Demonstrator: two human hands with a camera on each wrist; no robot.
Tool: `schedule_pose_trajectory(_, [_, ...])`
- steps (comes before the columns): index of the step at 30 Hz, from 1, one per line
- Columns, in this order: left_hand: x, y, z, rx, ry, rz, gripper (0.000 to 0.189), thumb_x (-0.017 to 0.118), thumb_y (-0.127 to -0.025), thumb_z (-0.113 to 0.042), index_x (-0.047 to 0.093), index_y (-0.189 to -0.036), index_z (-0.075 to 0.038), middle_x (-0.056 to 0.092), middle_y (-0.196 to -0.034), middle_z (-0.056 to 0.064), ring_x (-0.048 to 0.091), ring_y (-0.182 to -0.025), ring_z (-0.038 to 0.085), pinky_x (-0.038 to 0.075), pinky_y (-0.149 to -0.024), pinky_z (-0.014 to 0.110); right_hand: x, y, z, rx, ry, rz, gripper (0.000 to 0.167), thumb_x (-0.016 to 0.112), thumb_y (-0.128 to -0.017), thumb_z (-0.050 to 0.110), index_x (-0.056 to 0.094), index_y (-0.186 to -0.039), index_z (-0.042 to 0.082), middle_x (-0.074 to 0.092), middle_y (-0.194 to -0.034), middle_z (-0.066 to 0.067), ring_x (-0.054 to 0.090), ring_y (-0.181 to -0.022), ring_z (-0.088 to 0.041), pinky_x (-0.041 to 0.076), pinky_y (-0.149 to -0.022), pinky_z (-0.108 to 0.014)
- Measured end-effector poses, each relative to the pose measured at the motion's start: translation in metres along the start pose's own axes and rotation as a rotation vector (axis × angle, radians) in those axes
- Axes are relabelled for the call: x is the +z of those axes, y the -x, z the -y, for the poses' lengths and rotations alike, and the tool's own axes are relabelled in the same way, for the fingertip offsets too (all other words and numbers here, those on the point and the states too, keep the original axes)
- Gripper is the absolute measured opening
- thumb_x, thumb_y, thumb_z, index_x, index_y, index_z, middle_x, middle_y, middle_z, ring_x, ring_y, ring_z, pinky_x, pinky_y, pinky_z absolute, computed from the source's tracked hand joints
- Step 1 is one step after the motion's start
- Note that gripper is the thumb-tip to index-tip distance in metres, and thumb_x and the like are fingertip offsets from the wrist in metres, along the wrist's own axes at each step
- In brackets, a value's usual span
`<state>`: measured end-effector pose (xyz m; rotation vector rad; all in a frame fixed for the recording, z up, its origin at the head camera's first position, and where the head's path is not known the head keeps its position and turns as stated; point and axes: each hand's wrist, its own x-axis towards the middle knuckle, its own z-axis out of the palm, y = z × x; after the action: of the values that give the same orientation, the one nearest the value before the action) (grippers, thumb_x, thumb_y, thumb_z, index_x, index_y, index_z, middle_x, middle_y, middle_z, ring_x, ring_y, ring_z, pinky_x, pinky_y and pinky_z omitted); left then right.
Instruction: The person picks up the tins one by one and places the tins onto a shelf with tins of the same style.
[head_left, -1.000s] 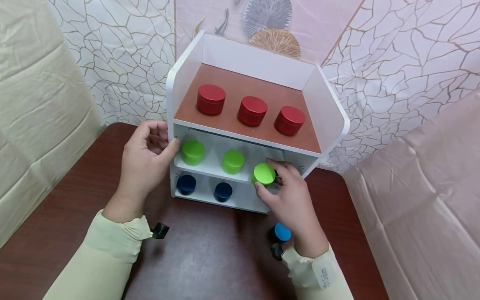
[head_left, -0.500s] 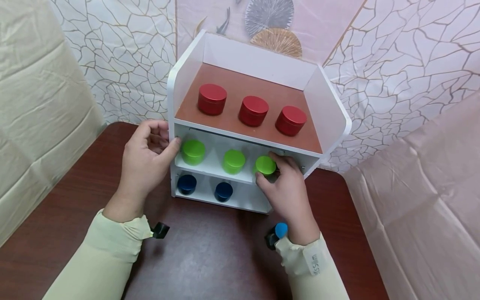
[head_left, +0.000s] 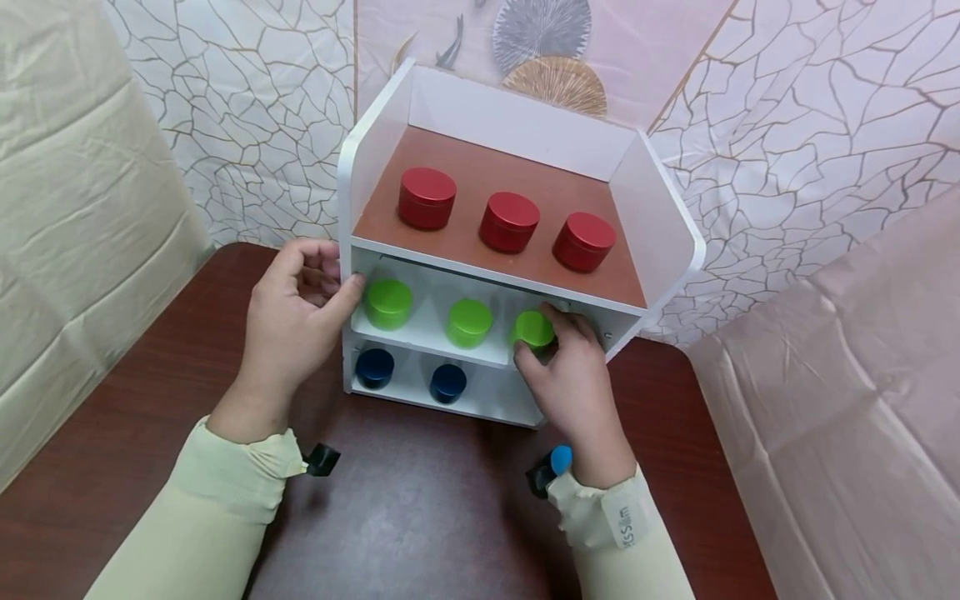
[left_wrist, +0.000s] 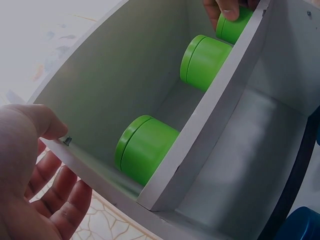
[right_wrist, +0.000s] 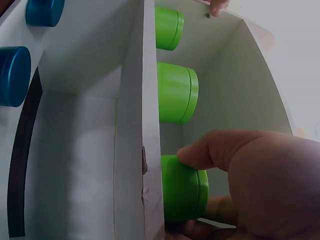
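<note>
A small white shelf unit (head_left: 517,105) with a brown top stands on the table. My left hand (head_left: 294,325) grips its left side panel, thumb at the front edge and fingers outside. My right hand (head_left: 573,375) holds a green round tin (right_wrist: 184,192) between thumb and fingers at the right end of the middle shelf. Two more green tins, one in the middle (head_left: 469,323) and one at the left (head_left: 388,304), stand in line with it. Below, the bottom shelf bears two dark blue tins, a left one (head_left: 375,368) and a middle one (head_left: 448,383).
Three red tins stand on the top: left (head_left: 427,198), middle (head_left: 510,222) and right (head_left: 585,242). A blue tin (head_left: 560,459) is on the table (head_left: 390,508), partly hidden by my right wrist and its black camera (head_left: 540,478). Patterned cloth (head_left: 810,158) hangs behind.
My right hand has moved the green tin back from in front of the middle shelf into line with the other two. The left hand has kept its grip on the side panel.
</note>
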<state>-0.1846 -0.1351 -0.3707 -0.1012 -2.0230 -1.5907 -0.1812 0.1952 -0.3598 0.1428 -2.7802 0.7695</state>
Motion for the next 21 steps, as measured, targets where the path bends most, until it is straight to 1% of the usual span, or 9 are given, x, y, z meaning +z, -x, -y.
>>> schedule_pose_trajectory(11, [0.0002, -0.0001, -0.0017, -0.010, -0.003, 0.004, 0.036, 0.083, -0.101, -0.021, 0.069, -0.131, -0.009, 0.067, -0.109, 0.001, 0.064, -0.098, 0.017, 0.055, -0.080, 0.015, 0.0019, -0.0002, -0.0006, 0.007, 0.005, -0.001, 0.075, 0.079, -0.100, 0.038, 0.055, -0.165, 0.009, 0.055, -0.164, -0.017, 0.057, -0.141, -0.036, 0.059, -0.114, -0.061])
schedule_pose_trajectory(21, [-0.0001, -0.0003, -0.0011, -0.009, -0.003, -0.001, 0.036, 0.084, -0.101, -0.021, 0.069, -0.131, -0.009, 0.069, -0.108, 0.002, 0.065, -0.097, 0.017, 0.055, -0.079, 0.015, 0.0041, -0.0001, 0.0002, 0.016, 0.005, 0.009, 0.075, 0.077, -0.101, 0.038, 0.054, -0.166, 0.008, 0.054, -0.164, -0.018, 0.056, -0.141, -0.036, 0.058, -0.115, -0.062])
